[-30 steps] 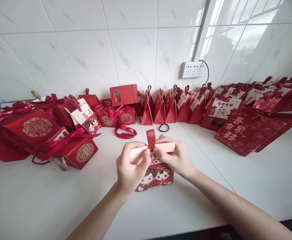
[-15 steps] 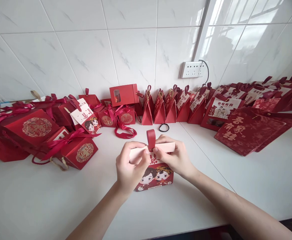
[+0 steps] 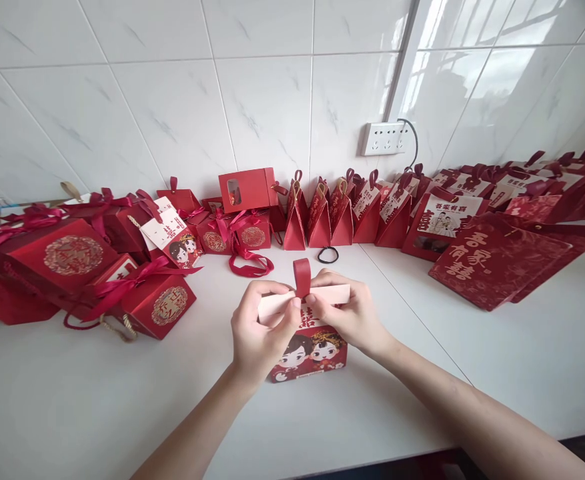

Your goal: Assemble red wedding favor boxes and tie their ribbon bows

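A small red gift box printed with a cartoon bride and groom stands on the white counter in front of me. Its pale pink top flap carries a red ribbon loop in the middle. My left hand pinches the flap's left end with closed fingers. My right hand grips the flap's right end, fingers curled over it. Both hands hide much of the box's upper half.
Red ribboned boxes crowd the left of the counter. A row of red pouch bags lines the tiled wall, with a black hair tie before them. Flat red bags lie at the right. A wall socket sits above.
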`<state>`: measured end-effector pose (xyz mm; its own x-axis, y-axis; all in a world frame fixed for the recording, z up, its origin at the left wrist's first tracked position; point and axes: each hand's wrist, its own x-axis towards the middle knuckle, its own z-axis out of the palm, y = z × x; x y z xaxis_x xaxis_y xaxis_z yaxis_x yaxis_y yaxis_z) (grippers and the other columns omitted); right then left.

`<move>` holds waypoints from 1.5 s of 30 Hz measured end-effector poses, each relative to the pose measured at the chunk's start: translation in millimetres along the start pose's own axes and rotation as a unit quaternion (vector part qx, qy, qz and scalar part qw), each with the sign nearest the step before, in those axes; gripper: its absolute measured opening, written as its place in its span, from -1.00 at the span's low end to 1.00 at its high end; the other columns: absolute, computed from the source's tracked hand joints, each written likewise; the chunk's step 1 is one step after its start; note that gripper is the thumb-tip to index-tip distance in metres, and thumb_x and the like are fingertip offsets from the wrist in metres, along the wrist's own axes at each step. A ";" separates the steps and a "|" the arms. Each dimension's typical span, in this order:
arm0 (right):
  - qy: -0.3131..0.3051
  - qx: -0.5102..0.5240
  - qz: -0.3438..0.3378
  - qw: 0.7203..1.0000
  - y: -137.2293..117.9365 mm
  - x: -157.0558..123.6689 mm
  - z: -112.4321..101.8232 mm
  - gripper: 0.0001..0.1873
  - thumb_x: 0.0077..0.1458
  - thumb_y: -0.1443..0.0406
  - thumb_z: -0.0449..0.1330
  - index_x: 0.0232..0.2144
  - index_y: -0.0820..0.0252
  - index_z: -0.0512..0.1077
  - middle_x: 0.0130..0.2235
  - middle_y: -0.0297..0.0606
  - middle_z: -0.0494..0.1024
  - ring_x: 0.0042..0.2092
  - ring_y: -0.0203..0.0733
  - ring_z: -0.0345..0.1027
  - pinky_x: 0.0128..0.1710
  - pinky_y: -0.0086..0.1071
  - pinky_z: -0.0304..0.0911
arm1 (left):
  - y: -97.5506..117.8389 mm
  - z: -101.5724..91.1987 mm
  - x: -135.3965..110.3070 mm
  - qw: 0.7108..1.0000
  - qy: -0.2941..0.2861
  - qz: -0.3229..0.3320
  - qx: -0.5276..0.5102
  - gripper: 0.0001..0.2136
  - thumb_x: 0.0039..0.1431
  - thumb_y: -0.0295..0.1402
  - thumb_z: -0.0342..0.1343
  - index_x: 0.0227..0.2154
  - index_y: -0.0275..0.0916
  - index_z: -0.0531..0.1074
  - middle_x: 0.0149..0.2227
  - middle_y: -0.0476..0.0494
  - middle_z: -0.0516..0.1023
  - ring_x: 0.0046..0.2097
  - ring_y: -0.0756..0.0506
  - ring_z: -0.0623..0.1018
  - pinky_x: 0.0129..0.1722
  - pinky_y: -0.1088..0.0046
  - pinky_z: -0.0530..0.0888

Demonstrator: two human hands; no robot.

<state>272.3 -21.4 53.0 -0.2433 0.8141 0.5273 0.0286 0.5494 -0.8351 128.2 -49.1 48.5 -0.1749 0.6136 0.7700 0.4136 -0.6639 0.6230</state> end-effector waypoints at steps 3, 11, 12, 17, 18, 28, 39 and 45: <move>0.001 0.001 0.005 1.000 -0.7 0.1 -0.2 -0.83 -0.01 0.21 0.24 -0.48 0.22 0.48 -0.46 -0.31 0.47 -0.50 -0.35 0.26 -0.53 -0.48 0.21 | 0.1 -0.8 0.1 1.000 -0.008 -0.018 -0.024 -0.88 0.02 -0.42 0.20 -0.39 -0.23 0.36 -0.47 0.03 0.51 -0.53 0.08 0.51 -0.58 0.68 0.46; -0.001 0.008 0.009 1.000 -1.0 0.2 0.1 -0.85 -0.01 0.23 0.24 -0.49 0.21 0.46 -0.48 -0.32 0.45 -0.51 -0.37 0.23 -0.56 -0.49 0.18 | 3.2 0.4 2.6 0.993 -0.020 -0.081 -0.078 -0.86 0.00 -0.36 0.21 -0.43 -0.23 0.35 -0.46 -0.03 0.53 -0.49 0.03 0.54 -0.56 0.62 0.49; -0.001 0.007 0.009 1.000 -0.9 0.2 0.1 -0.84 -0.01 0.22 0.24 -0.49 0.21 0.46 -0.47 -0.32 0.45 -0.51 -0.37 0.24 -0.55 -0.48 0.18 | 3.1 0.2 3.1 0.993 -0.025 -0.084 -0.081 -0.86 0.00 -0.36 0.21 -0.43 -0.23 0.35 -0.46 -0.03 0.53 -0.49 0.02 0.54 -0.55 0.61 0.50; -0.003 0.007 0.004 1.000 -1.2 0.0 -0.9 -0.84 -0.01 0.22 0.24 -0.49 0.20 0.45 -0.48 -0.32 0.45 -0.52 -0.37 0.23 -0.56 -0.48 0.18 | 1.5 -1.1 3.9 0.992 -0.055 -0.080 -0.086 -0.89 0.03 -0.35 0.18 -0.44 -0.23 0.37 -0.49 -0.01 0.48 -0.48 0.04 0.51 -0.52 0.61 0.50; -0.004 0.008 0.004 1.000 -1.3 0.0 -1.1 -0.85 -0.01 0.22 0.24 -0.49 0.20 0.45 -0.48 -0.32 0.45 -0.52 -0.37 0.22 -0.56 -0.48 0.18 | 1.3 -1.2 3.8 0.991 -0.058 -0.078 -0.089 -0.89 0.02 -0.35 0.19 -0.43 -0.23 0.37 -0.48 -0.01 0.48 -0.48 0.03 0.51 -0.51 0.61 0.50; -0.004 0.024 0.000 1.000 -1.8 0.3 -0.2 -0.89 -0.02 0.27 0.24 -0.49 0.21 0.46 -0.48 -0.33 0.43 -0.52 -0.38 0.21 -0.56 -0.48 0.15 | 1.8 -0.3 2.8 0.987 -0.048 -0.115 -0.100 -0.89 -0.03 -0.38 0.23 -0.41 -0.24 0.43 -0.48 -0.03 0.55 -0.45 0.00 0.56 -0.50 0.60 0.53; -0.004 0.031 -0.005 1.000 -1.6 0.0 0.1 -0.92 -0.01 0.31 0.23 -0.49 0.23 0.46 -0.49 -0.35 0.42 -0.52 -0.40 0.21 -0.56 -0.51 0.15 | 1.6 -2.7 1.8 0.984 -0.075 -0.126 -0.097 -0.92 0.03 -0.38 0.19 -0.41 -0.26 0.50 -0.46 -0.05 0.59 -0.41 -0.02 0.58 -0.42 0.59 0.54; -0.006 0.035 -0.010 0.999 -1.1 -0.1 0.1 -0.91 -0.01 0.30 0.24 -0.48 0.23 0.47 -0.49 -0.36 0.41 -0.53 -0.41 0.19 -0.57 -0.51 0.13 | 1.4 -3.0 1.9 0.982 -0.088 -0.126 -0.109 -0.91 0.01 -0.37 0.22 -0.42 -0.26 0.45 -0.48 -0.01 0.55 -0.45 0.03 0.53 -0.46 0.64 0.49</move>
<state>272.2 -22.2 53.9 -0.2546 0.8004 0.5426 -0.0434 0.5511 -0.8333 125.8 -50.1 51.3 -0.0810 0.8217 0.5642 0.1722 -0.5460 0.8199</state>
